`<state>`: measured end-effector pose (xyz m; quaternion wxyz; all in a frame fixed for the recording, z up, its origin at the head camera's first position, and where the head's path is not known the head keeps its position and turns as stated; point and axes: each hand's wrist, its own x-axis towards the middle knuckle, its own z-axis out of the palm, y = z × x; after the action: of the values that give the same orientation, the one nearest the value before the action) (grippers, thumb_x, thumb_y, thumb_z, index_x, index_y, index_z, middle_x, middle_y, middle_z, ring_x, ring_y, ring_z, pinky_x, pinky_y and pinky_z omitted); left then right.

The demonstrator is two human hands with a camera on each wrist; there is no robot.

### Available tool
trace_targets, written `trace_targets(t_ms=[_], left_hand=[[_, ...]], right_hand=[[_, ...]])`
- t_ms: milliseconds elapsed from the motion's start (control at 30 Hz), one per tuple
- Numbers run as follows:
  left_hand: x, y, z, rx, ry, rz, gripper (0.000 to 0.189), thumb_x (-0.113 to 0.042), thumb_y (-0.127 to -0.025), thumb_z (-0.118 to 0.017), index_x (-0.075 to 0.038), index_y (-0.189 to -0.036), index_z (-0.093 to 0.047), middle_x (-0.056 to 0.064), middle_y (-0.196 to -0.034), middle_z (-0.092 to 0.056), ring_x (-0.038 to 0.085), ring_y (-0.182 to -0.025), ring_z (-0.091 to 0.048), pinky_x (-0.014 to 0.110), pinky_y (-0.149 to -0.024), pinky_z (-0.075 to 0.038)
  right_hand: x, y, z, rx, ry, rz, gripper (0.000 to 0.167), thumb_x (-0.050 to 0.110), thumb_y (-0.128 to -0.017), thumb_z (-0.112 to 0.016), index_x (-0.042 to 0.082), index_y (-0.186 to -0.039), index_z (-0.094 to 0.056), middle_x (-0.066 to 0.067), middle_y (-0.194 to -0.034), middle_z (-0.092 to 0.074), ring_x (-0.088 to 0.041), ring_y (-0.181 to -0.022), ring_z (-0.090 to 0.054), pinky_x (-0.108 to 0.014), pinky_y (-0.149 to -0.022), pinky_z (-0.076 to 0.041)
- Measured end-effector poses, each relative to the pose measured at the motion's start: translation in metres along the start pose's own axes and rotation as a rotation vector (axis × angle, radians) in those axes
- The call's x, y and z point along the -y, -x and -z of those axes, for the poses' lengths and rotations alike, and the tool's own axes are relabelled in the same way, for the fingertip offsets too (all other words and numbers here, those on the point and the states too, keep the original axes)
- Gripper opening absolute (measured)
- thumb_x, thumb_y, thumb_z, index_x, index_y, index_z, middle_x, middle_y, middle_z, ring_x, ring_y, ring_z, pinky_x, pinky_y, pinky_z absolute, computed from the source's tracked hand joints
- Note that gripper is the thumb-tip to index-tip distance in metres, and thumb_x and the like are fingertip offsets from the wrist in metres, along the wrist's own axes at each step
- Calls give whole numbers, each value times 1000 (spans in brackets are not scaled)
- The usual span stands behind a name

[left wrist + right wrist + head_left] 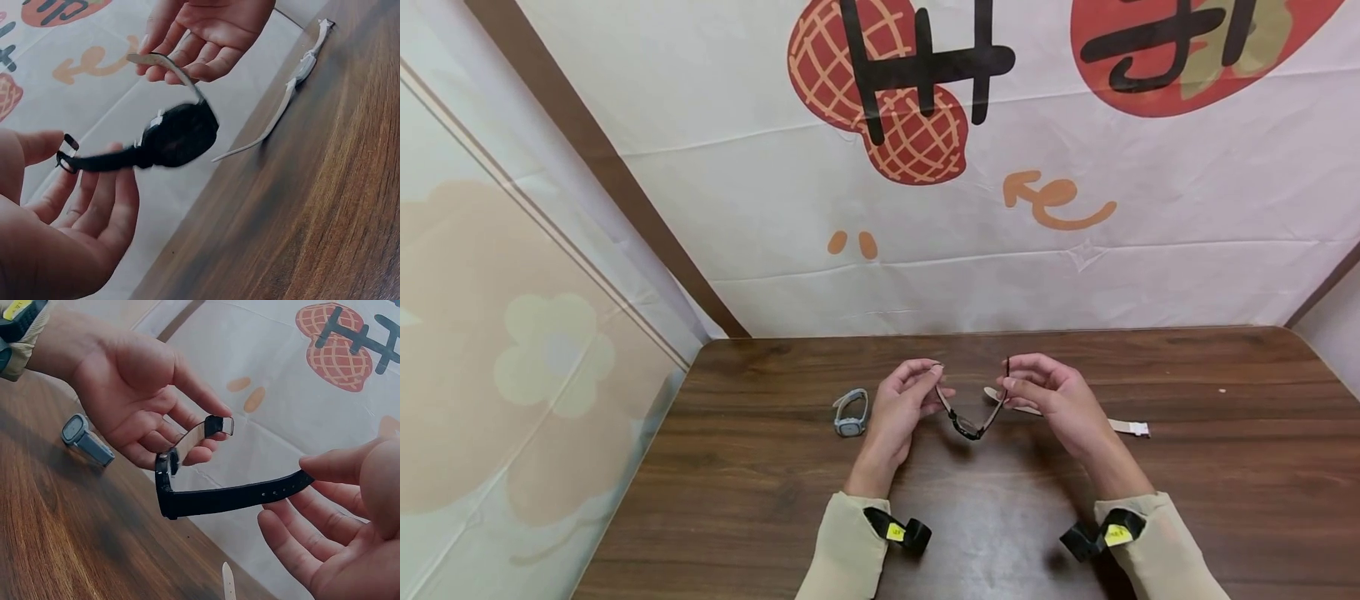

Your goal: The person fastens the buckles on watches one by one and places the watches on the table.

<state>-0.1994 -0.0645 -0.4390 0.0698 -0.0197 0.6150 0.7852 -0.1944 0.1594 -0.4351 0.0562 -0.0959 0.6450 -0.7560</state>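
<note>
A black wristwatch [966,427] with an unfastened strap hangs between both hands, its dark case [181,134] lowest above the table. My left hand [901,408] pinches the buckle end of the strap between thumb and fingers; the metal buckle [228,426] shows in the right wrist view. My right hand [1051,400] pinches the free end, where the strap [244,499] has a row of small holes. The strap's inner side is pale. Both straps rise from the case in a V shape.
A light blue watch [850,427], its strap looped, sits on the brown wooden table [760,500] left of my left hand. A white watch [304,65] lies stretched out beyond my right hand, partly hidden by it in the head view. A printed cloth [775,208] hangs behind the table.
</note>
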Motion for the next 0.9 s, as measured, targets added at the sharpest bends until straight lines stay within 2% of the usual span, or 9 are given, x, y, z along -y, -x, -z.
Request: trace_targets(t_ms=[133, 233, 300, 400, 567, 733, 800, 900], left_hand=[[0, 1, 1, 60, 23, -6, 28, -16, -98, -62, 2, -119, -60, 6, -98, -71, 17, -86, -73, 31, -76, -59], [-1, 1, 1, 101, 39, -3, 31, -14, -99, -60, 6, -123, -59, 12, -102, -71, 19, -90, -73, 32, -79, -59], [-2, 2, 1, 125, 52, 0, 30, -13, -100, -59, 6, -123, -59, 14, -103, -71, 20, -91, -72, 34, -81, -59], [-3, 2, 1, 143, 61, 0, 30, -13, -100, -59, 6, -122, -59, 13, -101, -71, 18, -91, -72, 34, -83, -58], [-6, 4, -1, 137, 52, -10, 23, -13, -99, -59, 3, -116, -60, 9, -98, -73, 16, -87, -72, 32, -81, -58], [-7, 6, -4, 114, 36, -13, 18, -16, -99, -61, -3, -112, -62, 6, -96, -74, 14, -84, -72, 30, -78, -57], [-6, 6, -4, 106, 30, -16, 22, -18, -99, -61, -3, -115, -61, 4, -94, -74, 14, -84, -72, 30, -77, -56], [-5, 5, -4, 105, 27, -22, 27, -19, -99, -61, -1, -119, -60, 3, -93, -73, 13, -83, -71, 30, -77, -57]], right_hand=[[1, 1, -1, -5, -2, 6, 14, 3, -94, -65, 6, -108, -64, 2, -92, -74, -15, -83, -70, -31, -75, -58], [2, 1, 0, -3, -20, 8, 15, 4, -95, -64, 10, -108, -65, 1, -93, -74, -14, -83, -69, -30, -75, -58], [2, 1, 1, -8, -27, 4, 15, 5, -95, -64, 13, -108, -65, 1, -93, -74, -13, -83, -69, -30, -75, -58], [2, 1, 1, -17, -24, 1, 16, 6, -96, -64, 10, -112, -65, 2, -93, -74, -12, -85, -69, -28, -76, -58], [3, 2, 0, -11, 3, 12, 21, 6, -95, -65, 6, -116, -66, 1, -91, -73, -13, -86, -69, -28, -76, -57], [3, 3, -1, 10, 28, 29, 21, 6, -95, -66, 18, -112, -70, -2, -92, -74, -13, -86, -71, -30, -80, -58], [3, 3, -1, 18, 20, 34, 22, 6, -95, -65, 17, -114, -68, -3, -92, -74, -15, -87, -72, -31, -81, -58], [2, 3, 0, 22, -3, 40, 18, 4, -95, -64, 8, -112, -63, -5, -93, -75, -19, -87, -74, -32, -80, -58]])
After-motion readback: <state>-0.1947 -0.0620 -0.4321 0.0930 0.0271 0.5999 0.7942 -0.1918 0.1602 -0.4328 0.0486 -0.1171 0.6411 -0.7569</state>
